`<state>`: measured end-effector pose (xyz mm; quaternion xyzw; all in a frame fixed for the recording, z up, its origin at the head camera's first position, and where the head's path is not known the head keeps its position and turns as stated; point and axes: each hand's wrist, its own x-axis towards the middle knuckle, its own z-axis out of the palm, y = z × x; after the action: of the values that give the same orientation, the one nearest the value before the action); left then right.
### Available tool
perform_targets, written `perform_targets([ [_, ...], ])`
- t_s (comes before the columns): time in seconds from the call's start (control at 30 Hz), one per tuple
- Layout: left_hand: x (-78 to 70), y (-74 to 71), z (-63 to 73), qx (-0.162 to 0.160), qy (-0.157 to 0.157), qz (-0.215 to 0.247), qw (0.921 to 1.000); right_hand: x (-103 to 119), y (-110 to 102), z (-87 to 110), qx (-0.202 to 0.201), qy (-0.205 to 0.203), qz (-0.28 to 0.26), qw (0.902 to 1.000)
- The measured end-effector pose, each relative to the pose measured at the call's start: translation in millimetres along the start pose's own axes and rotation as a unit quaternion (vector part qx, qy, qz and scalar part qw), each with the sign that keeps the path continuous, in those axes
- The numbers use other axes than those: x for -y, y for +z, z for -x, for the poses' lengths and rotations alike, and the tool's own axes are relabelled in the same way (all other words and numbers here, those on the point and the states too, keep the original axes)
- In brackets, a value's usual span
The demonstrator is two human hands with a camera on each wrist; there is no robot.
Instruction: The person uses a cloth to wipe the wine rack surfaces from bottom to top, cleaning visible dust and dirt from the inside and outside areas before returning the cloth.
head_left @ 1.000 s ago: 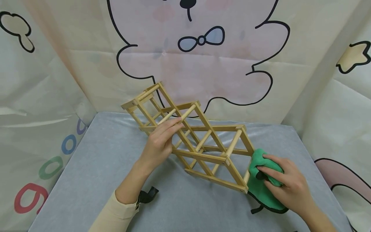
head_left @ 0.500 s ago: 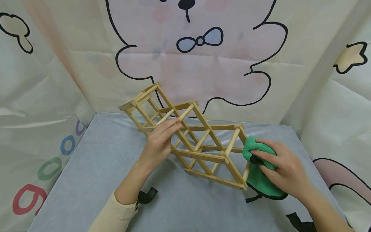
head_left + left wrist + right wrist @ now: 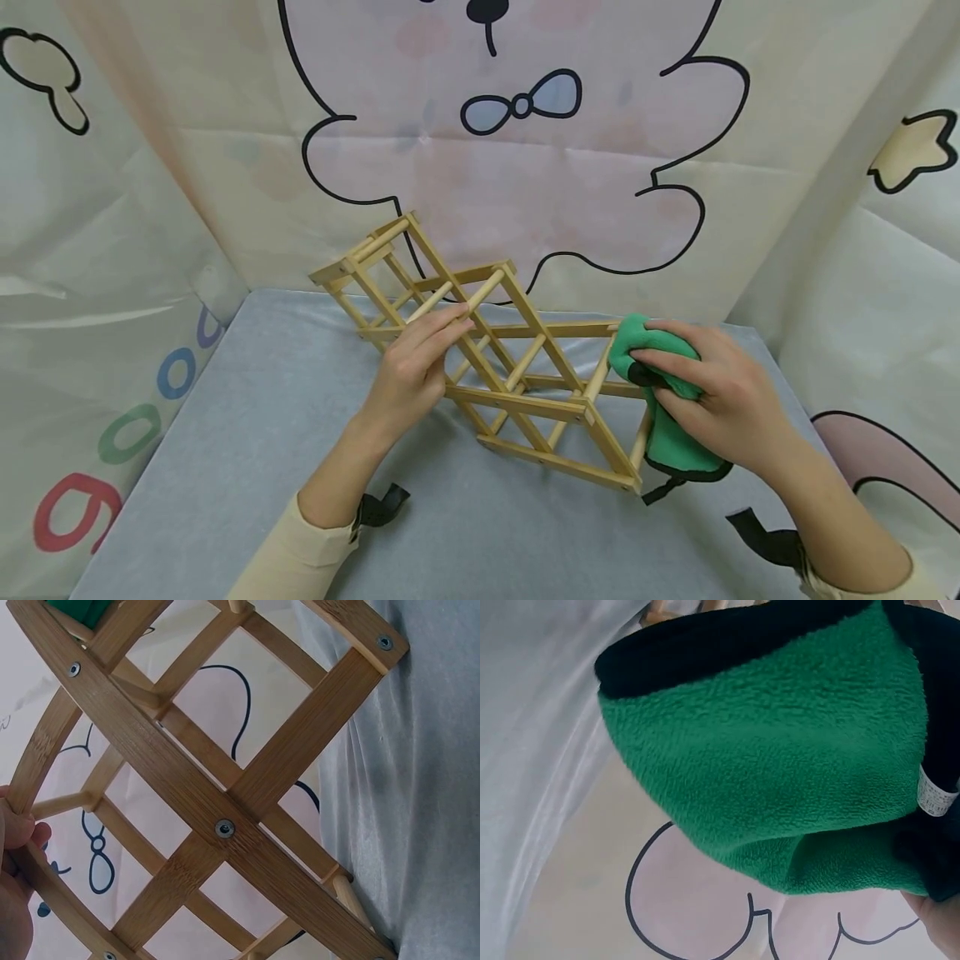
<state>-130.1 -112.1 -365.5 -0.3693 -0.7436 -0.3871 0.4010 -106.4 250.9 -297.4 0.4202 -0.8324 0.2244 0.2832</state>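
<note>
A folding wooden lattice rack (image 3: 517, 405) of slats and round rods stands slantwise on the table. My left hand (image 3: 411, 367) holds it near the middle, fingers over a top rod. The left wrist view shows the rack's screwed slats (image 3: 165, 769) close up, with part of the left hand (image 3: 13, 885) at the edge. At the rack's right end, my right hand (image 3: 727, 392) grips a bunched green cloth (image 3: 682, 442) with black edging, against the far upper corner. In the right wrist view the fluffy cloth (image 3: 765, 757) hides most of that hand.
A grey-blue cloth covers the table (image 3: 225, 467). Printed fabric walls (image 3: 585, 208) enclose it at the back and both sides. Black straps (image 3: 765, 537) dangle from both wrists.
My right hand has moved the green cloth away from me and slightly left, along the rack's right end to its far upper corner. The left hand and rack have stayed in place.
</note>
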Motion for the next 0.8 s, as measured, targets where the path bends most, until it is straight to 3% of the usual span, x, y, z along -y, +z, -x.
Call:
perform_targets([
  [0.3, -1.6, 0.5, -0.5, 0.001, -0.006, 0.002, 1.0000, 14, 2, -1.5, 0.002, -0.052, -0.015, 0.9985],
  [0.57, -0.7, 0.2, 0.5, -0.001, -0.008, 0.002, 1.0000, 40, -1, 0.1, 0.014, -0.085, -0.025, 0.9960],
  [0.8, -0.6, 0.6, 0.8, -0.001, -0.005, -0.001, 1.0000, 50, 0, 8.4, 0.014, -0.104, -0.017, 0.9943],
])
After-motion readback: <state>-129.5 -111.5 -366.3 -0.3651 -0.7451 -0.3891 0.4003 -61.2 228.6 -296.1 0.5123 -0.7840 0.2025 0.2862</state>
